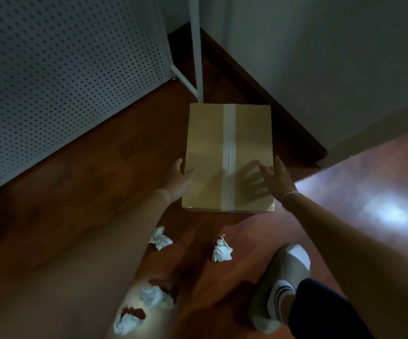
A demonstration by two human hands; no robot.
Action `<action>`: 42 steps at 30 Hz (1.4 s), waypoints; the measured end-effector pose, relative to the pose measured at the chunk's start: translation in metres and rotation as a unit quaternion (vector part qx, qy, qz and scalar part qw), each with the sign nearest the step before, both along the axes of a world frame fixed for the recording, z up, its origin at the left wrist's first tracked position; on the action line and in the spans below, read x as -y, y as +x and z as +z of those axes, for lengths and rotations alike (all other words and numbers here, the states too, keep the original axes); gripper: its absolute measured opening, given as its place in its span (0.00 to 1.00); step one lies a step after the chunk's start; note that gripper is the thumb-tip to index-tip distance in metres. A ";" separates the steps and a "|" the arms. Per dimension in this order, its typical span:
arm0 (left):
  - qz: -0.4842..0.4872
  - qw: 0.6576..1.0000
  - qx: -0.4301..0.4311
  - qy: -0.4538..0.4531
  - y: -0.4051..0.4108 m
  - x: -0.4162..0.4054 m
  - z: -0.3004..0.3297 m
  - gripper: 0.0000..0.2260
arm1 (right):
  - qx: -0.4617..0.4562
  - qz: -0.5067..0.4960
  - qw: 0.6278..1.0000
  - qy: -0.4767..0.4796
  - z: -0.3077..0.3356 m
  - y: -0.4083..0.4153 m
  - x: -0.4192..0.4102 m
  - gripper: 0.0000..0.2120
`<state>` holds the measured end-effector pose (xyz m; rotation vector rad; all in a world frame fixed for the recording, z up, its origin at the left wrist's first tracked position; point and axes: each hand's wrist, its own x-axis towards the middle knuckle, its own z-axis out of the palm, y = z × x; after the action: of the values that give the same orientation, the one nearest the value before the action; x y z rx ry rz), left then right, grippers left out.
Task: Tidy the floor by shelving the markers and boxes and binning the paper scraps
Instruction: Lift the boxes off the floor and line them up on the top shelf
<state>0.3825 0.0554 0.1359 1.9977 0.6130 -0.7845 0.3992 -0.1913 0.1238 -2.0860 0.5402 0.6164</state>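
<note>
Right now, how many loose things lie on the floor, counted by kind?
Cardboard box: 1
Crumpled paper scraps: 4
Markers: 0 in view
Total: 5

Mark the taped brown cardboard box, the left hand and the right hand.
Taped brown cardboard box [207, 143]: head view, bare top left of the tape.
Left hand [178, 178]: head view, palm.
Right hand [277, 178]: head view, back of hand.
</note>
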 end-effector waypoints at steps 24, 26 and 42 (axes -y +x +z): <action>0.204 0.975 -0.037 -0.084 -0.006 0.014 -0.015 0.30 | -0.091 -0.069 0.988 0.103 -0.036 0.023 0.004 0.28; 0.214 0.973 -0.024 -0.082 -0.016 0.006 0.011 0.29 | -0.093 -0.038 0.988 0.118 -0.012 0.021 -0.003 0.28; 0.304 0.902 0.279 -0.126 -0.114 -0.014 0.339 0.09 | -0.012 0.122 0.943 0.309 0.307 -0.006 -0.024 0.20</action>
<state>0.2686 0.0699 0.4750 1.5448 0.6889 0.0936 0.3935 -0.1670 0.4307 -1.5517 0.0707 0.8315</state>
